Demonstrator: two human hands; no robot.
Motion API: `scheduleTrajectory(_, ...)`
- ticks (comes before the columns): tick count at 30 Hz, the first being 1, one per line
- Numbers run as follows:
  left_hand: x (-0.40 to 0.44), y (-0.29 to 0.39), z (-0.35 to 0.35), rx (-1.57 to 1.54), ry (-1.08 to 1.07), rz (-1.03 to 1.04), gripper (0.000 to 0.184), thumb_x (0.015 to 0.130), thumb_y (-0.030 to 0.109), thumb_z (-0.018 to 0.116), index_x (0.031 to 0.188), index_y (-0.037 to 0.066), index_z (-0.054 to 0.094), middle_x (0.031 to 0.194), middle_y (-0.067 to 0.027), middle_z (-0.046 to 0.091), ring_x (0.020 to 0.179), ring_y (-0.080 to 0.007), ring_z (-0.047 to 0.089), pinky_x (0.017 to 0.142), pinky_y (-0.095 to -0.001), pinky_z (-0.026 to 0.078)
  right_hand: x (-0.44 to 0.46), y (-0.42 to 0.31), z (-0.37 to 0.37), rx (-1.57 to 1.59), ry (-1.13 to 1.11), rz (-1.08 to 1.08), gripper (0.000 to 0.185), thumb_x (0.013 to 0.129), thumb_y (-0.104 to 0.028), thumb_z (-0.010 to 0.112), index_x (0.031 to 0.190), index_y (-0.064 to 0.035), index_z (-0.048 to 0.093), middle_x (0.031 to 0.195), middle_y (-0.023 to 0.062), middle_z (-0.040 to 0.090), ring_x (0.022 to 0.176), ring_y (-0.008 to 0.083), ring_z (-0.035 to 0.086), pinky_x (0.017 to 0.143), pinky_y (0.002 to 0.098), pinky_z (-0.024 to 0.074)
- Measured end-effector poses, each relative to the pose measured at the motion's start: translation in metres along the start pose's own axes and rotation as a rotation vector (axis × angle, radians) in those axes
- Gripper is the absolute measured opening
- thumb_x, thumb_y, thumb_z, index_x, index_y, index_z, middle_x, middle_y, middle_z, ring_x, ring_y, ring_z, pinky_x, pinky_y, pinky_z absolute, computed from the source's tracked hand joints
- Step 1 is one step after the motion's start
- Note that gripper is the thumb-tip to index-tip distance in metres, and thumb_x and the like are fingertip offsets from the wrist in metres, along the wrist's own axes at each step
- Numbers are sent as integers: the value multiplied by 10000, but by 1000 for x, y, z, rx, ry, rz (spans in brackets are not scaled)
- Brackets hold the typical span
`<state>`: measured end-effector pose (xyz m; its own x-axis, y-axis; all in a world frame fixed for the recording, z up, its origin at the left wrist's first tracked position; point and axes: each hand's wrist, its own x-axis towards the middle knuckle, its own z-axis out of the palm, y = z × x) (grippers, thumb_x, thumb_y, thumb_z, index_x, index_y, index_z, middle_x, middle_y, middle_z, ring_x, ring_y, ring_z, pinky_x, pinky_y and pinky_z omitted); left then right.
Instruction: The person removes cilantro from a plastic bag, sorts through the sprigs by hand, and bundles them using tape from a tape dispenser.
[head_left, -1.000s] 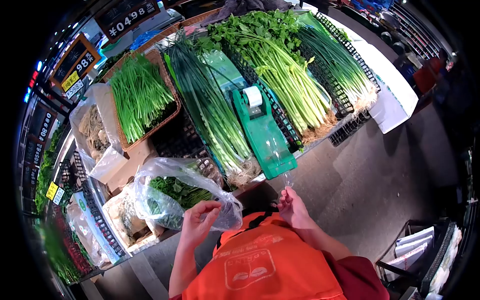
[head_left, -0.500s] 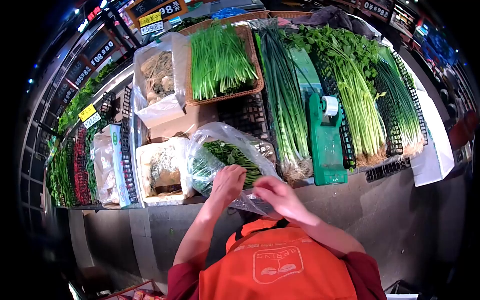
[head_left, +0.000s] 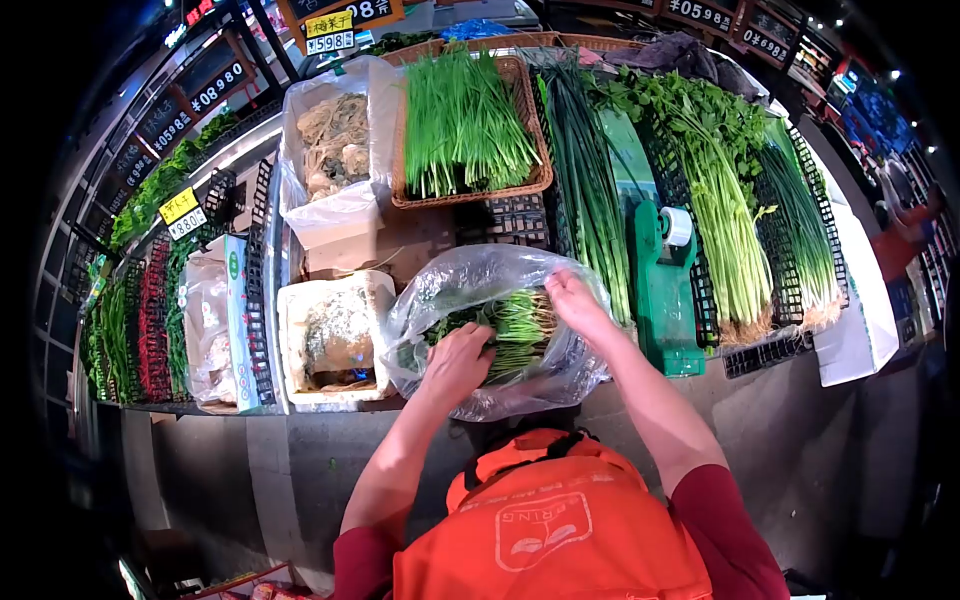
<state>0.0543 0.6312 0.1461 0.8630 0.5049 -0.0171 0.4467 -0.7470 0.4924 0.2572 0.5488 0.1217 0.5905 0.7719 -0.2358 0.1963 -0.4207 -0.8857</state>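
Filling the bottom edge, an orange apron (head_left: 550, 530) is cut off. In the middle, the left hand (head_left: 460, 360) curls over bundled greens (head_left: 522, 330), its fingertips partly hidden and its grip unclear. The right hand (head_left: 578, 298) touches the clear plastic bag (head_left: 450, 275) around them; whether it pinches, I cannot tell. Beyond, the vegetable stall (head_left: 278, 340) spans the frame; upper left, price boards (head_left: 215, 88) recede into a dim room.
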Motion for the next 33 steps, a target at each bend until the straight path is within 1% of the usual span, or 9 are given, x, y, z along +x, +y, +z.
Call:
scheduleTrajectory(3,40,-8,22,-44,-26,99,246,777,146,540,1005,61,578,1016,-135,570,912,-337,553,773,-429,435,-9,-8,-3,-305,-49,15,308,857,-239,443,1048,-10,520,1197,205,503,1032,356,518,904,392,384)
scheduleTrajectory(6,84,-27,56,72,-69,123,261,781,130,508,1024,52,563,1045,-164,558,937,-352,537,798,-427,437,9,41,3,-281,7,-89,273,847,-171,476,1033,24,515,943,159,596,874,241,574,791,309,428)
scheduleTrajectory(8,107,-36,74,145,-73,164,274,781,131,496,1035,45,551,1063,-185,548,960,-365,523,821,-432,435,1,32,0,-206,18,-24,252,839,-128,472,1036,22,521,955,144,593,880,216,559,801,301,420)
scheduleTrajectory(16,130,-9,45,379,-455,50,723,624,398,696,1249,124,457,1251,-168,462,1139,-328,454,953,-427,379,-5,37,0,96,67,-46,295,819,-149,497,1014,62,563,966,201,610,914,277,583,817,332,429)
scheduleTrajectory(20,131,-24,36,234,-438,129,635,550,376,747,1101,115,568,1064,-142,585,990,-286,553,847,-381,437,8,54,2,240,41,-103,263,830,-146,508,977,58,583,907,161,628,848,216,582,772,308,432)
scheduleTrajectory(23,132,-67,39,-295,-390,317,650,581,314,739,1159,113,521,1114,-141,557,1040,-268,519,874,-364,405,-7,30,-5,325,40,-17,255,857,-171,511,966,43,594,889,115,628,806,172,561,758,298,424)
scheduleTrajectory(26,123,-16,-1,88,-585,153,632,651,245,688,1227,110,464,1180,-139,516,1101,-264,474,912,-340,369,-8,27,-8,412,30,52,265,866,-194,511,976,30,597,913,94,623,823,158,550,776,299,416)
scheduleTrajectory(29,128,-52,27,4,-364,363,508,719,322,671,1152,138,481,1125,-130,513,1057,-274,457,925,-343,340,-13,18,-16,464,-1,163,286,870,-209,502,1023,13,596,996,95,617,917,159,546,836,293,401)
scheduleTrajectory(33,117,-35,-8,-172,-513,196,569,753,325,650,1245,136,435,1193,-118,486,1099,-245,427,958,-331,316,-15,13,-15,467,-89,161,265,887,-230,476,1049,-54,591,1037,15,600,976,96,499,826,263,349)
